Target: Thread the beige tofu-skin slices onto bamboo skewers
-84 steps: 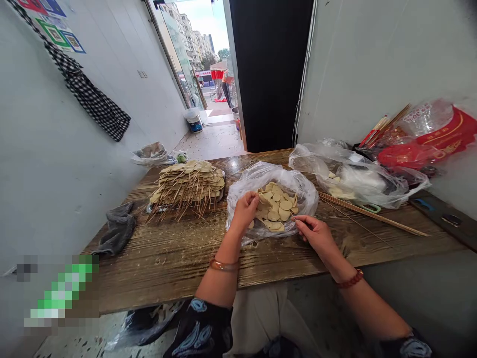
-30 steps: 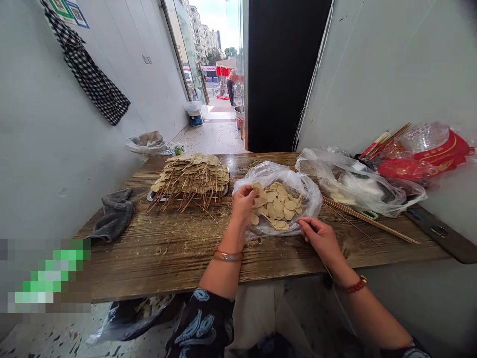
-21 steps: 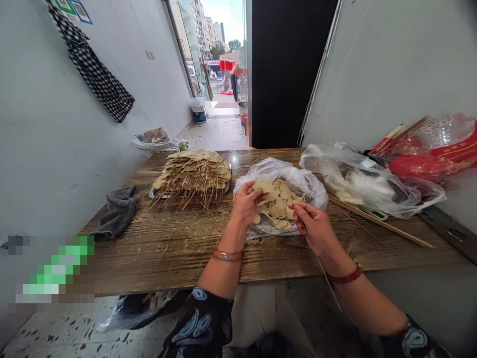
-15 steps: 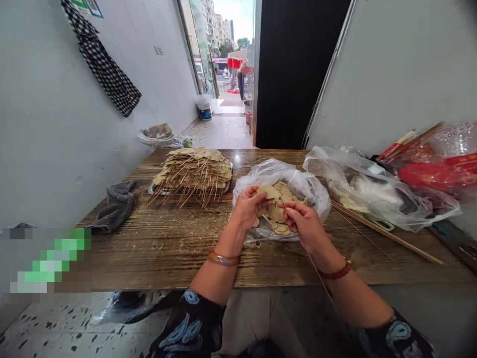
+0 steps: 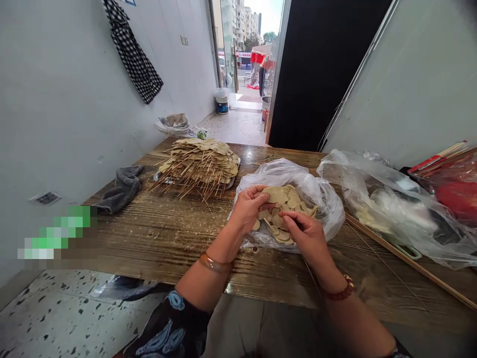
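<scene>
My left hand [image 5: 249,211] pinches a thin, pale-yellow slice [image 5: 275,193], which looks like potato, between thumb and fingers. Close by on the right, my right hand [image 5: 307,236] grips a thin wooden skewer [image 5: 310,272], its tip toward the slice and its long end trailing down past the wrist. Whether the tip has entered the slice, I cannot tell. Beneath both hands, an open clear plastic bag [image 5: 331,206] holds many loose slices [image 5: 285,233]. To the left, skewered slices [image 5: 203,161] are piled on a metal tray [image 5: 234,181], sticks pointing toward me.
A grey cloth [image 5: 124,186] lies at the wooden table's [image 5: 160,248] left edge. On the right are a bundle of bare skewers [image 5: 406,258], another plastic bag [image 5: 372,184] and red packaging [image 5: 456,199]. Beyond the table, a bucket [image 5: 222,102] stands near the doorway.
The view has turned left and tilted slightly, so the scene sits farther right. Both hands stay over the bag, still holding the slice and the skewer.
</scene>
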`<state>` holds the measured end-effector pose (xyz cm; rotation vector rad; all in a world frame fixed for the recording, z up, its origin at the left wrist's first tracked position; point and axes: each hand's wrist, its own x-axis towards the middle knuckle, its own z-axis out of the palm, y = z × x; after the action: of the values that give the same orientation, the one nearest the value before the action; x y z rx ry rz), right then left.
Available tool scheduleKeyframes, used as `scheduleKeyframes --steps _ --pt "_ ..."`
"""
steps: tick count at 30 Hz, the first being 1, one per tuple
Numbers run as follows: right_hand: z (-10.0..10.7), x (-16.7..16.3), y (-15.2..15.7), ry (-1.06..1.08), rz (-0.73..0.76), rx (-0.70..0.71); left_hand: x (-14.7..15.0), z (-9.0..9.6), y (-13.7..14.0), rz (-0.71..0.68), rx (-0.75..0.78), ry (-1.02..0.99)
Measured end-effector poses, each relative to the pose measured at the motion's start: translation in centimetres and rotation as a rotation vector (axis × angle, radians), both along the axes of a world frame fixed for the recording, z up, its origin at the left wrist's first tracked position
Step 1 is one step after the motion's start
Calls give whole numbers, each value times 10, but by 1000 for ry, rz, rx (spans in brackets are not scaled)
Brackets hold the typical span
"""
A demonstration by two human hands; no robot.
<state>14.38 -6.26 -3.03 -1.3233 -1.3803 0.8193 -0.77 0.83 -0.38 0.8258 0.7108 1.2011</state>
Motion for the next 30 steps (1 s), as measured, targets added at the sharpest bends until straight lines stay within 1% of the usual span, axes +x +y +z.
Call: scheduleKeyframes --steps 4,7,13,18,23,30 --pt "-1 0 1 -9 -6 29 1 1 -1 -2 5 -3" --pt "-3 1 2 -23 9 12 2 3 -3 -3 8 -2" --pt "-7 1 4 -23 -10 -6 5 4 -5 18 36 4" --pt "-9 1 7 -24 -3 -17 6 3 -8 38 78 55" --pt "-9 0 7 -65 -48 16 8 -1 -8 48 82 82" --pt "-16 3 9 -95 -66 25 10 -4 -10 9 75 109"
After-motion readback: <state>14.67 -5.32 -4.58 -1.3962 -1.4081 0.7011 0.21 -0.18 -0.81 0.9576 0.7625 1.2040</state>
